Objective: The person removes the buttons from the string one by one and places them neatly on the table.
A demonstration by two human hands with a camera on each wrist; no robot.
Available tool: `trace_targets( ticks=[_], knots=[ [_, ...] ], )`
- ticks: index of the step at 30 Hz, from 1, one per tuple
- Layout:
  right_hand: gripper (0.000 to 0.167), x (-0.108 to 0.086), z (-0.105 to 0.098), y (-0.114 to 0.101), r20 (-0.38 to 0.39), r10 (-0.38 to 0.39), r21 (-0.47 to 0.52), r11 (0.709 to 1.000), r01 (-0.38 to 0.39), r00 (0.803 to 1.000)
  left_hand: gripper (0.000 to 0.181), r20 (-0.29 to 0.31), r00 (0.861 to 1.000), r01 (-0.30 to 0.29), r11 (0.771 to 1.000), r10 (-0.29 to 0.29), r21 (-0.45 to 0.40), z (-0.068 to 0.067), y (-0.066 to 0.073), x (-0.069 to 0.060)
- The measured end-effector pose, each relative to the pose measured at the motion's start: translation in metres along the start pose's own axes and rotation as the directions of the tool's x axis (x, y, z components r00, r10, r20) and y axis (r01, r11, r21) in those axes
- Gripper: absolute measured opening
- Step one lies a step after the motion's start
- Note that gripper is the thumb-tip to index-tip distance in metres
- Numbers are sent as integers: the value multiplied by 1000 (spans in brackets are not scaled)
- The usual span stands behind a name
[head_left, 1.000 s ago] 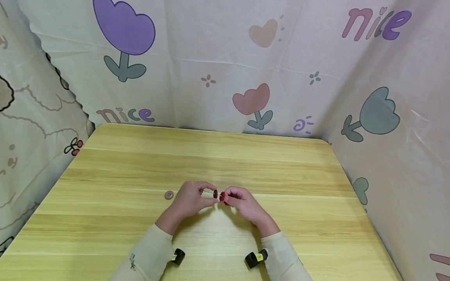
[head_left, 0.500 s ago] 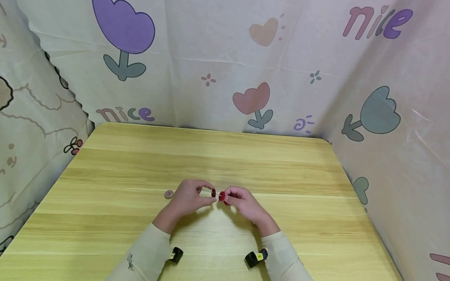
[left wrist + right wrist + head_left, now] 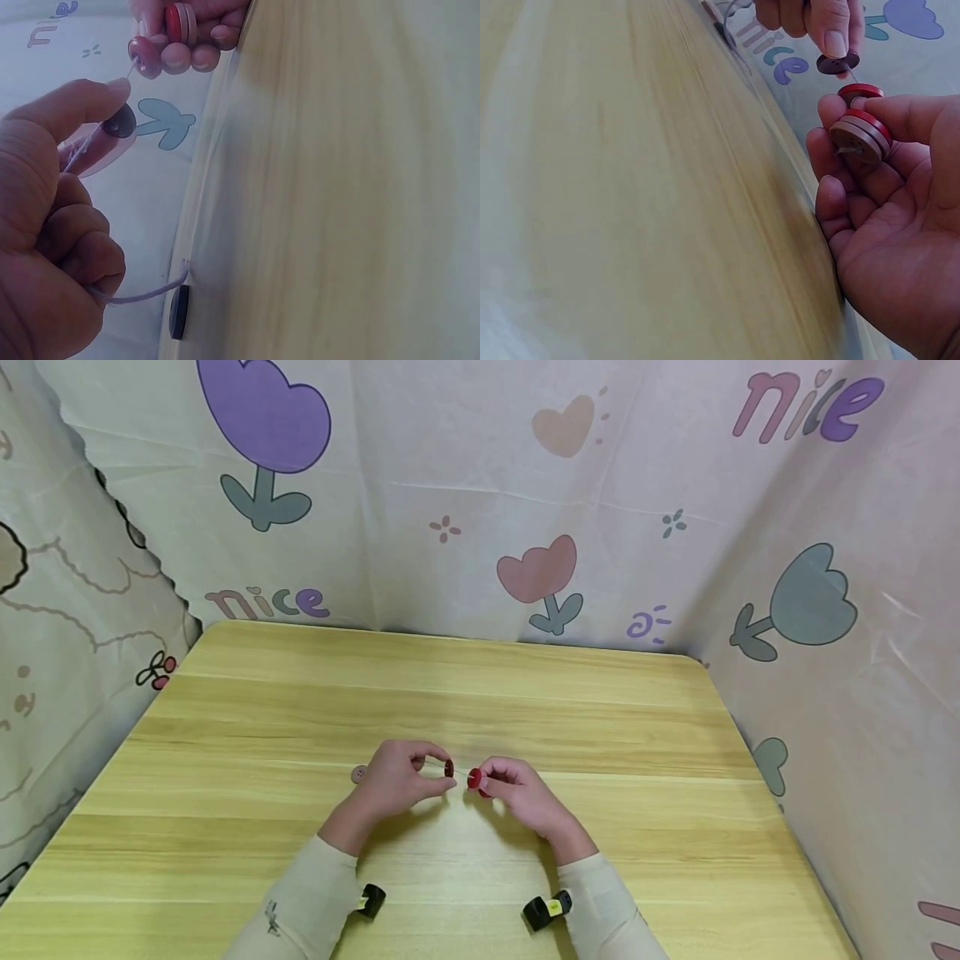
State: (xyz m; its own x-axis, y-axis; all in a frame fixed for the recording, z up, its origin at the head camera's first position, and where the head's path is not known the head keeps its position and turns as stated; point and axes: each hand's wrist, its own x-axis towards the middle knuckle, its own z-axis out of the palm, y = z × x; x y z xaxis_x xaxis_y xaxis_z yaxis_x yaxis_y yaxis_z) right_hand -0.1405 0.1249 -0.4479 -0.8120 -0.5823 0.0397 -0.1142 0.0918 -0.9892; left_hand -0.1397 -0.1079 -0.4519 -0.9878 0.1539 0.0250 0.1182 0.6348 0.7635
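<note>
String (image 3: 146, 294) links the buttons held between the two hands, a thin, limp strand that should bend and fold easily and have almost no weight. The buttons look hard, smooth and very light, unlikely to break but apt to slip or turn, so the rim seems the best place to take hold, leaving the holes free.

The left hand (image 3: 397, 777) pinches the dark button (image 3: 120, 121) at its edge between thumb and finger; its other fingers are curled in, and a length of string hangs out below them. The right hand (image 3: 525, 793) pinches the string of buttons close by, the red button (image 3: 474, 778) at its fingertips and the button stack (image 3: 861, 137) just behind, against its curled fingers.

The dark button thus sits within the left grip, facing the red button across a short gap, with string showing between them. Both grips are above the table (image 3: 480, 702). The loose button (image 3: 357, 774) lies on the table just beyond the left hand's outer side, partly hidden by it.
</note>
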Motion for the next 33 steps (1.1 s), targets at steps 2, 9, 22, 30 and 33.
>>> trace_targets(
  ticks=[2, 9, 22, 30, 33],
  knots=[
    [14, 0, 0, 0, -1, 1, 2, 1000, -1, 1000, 24, -1, 1000, 6, 1000, -6, 6, -1, -1, 0],
    [14, 1, -1, 2, -4, 15, 6, 1000, -15, 1000, 22, 8, 1000, -12, 1000, 13, -29, -6, -3, 0],
    [15, 0, 0, -2, -20, 30, -4, 1000, -30, 999, 21, 2, 992, -121, 981, 122, -150, -13, -11, 1],
    [15, 2, -2, 7, -19, 36, -5, 999, -36, 999, 19, -8, 997, -79, 986, 79, -145, -19, -14, 0],
    [15, 5, -4, 20, -20, 50, -1, 999, -50, 999, 19, -10, 998, -70, 986, 69, -148, -22, -16, 0]
  ],
)
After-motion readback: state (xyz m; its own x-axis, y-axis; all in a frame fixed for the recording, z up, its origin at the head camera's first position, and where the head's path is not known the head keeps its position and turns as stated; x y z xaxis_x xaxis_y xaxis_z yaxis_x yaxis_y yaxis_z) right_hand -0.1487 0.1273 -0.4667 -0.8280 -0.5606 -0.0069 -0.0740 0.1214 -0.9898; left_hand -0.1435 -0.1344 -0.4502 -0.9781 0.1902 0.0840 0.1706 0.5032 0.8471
